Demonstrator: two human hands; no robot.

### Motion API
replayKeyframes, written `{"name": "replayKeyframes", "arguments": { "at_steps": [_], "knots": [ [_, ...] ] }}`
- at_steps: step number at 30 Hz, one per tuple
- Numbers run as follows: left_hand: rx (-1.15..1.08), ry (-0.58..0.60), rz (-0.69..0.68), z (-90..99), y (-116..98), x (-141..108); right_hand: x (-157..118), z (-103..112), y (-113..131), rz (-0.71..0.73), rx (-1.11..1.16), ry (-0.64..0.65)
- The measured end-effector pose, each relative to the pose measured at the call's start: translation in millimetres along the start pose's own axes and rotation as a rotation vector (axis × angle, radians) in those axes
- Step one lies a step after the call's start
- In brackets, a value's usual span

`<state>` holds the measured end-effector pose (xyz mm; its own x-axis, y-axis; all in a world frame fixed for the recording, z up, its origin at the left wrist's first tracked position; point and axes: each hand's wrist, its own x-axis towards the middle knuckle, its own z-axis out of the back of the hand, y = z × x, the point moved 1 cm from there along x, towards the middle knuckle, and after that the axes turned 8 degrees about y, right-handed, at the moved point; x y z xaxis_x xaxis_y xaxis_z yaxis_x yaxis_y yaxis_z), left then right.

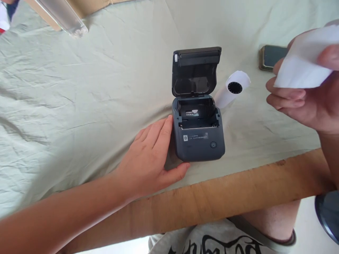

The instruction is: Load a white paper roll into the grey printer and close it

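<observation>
A dark label printer (pixel 200 146) stands on the pale cloth with its lid (pixel 196 76) raised and its roll compartment exposed. No roll shows inside. My left hand (pixel 150 151) lies at the printer's left side and lower left corner, fingers stretched out and thumb apart. Up at the right, my right hand (pixel 315 102) holds a piece of white paper (pixel 304 63) between thumb and fingers, raised above the cloth. Just right of the printer is a white roll (pixel 225 95) with a black core end.
A phone-like dark device (pixel 274 56) lies beyond my right hand. Cardboard (pixel 92 7) and a clear plastic piece (pixel 63 17) are at the upper left. The wooden table edge (pixel 212 194) runs along the front. Part of a person shows at the top left corner.
</observation>
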<state>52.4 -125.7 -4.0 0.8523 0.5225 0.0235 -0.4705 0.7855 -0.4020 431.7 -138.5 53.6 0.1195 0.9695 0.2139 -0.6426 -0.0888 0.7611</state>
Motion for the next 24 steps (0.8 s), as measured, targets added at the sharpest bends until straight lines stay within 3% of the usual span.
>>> {"name": "replayKeyframes", "arguments": {
  "at_steps": [2,4,7,10,13,20,24],
  "knots": [
    [0.008,-0.005,-0.008,0.6,0.0,0.5,0.6,-8.3,-4.3,-0.071,0.255,0.000],
    [0.018,-0.009,-0.011,0.8,0.5,0.5,0.2,-16.3,-9.0,-0.098,0.375,-0.082],
    [0.006,-0.002,-0.013,0.2,1.8,-0.1,-5.0,-24.3,-15.2,-0.111,0.263,-0.197],
    [-0.022,0.009,-0.013,-0.3,2.7,-0.6,-13.8,-24.9,-22.0,-0.182,0.057,-0.221],
    [-0.030,0.011,-0.013,1.0,2.6,-0.6,-20.5,-19.8,-33.4,-0.204,-0.123,-0.186],
    [-0.050,0.000,0.015,-0.1,-0.5,1.5,-27.0,-21.7,-56.8,0.057,-0.252,-0.021],
    [-0.038,-0.105,0.026,-9.6,-3.7,2.4,-28.6,-26.5,-61.6,0.005,-0.362,0.086]
  ]
}}
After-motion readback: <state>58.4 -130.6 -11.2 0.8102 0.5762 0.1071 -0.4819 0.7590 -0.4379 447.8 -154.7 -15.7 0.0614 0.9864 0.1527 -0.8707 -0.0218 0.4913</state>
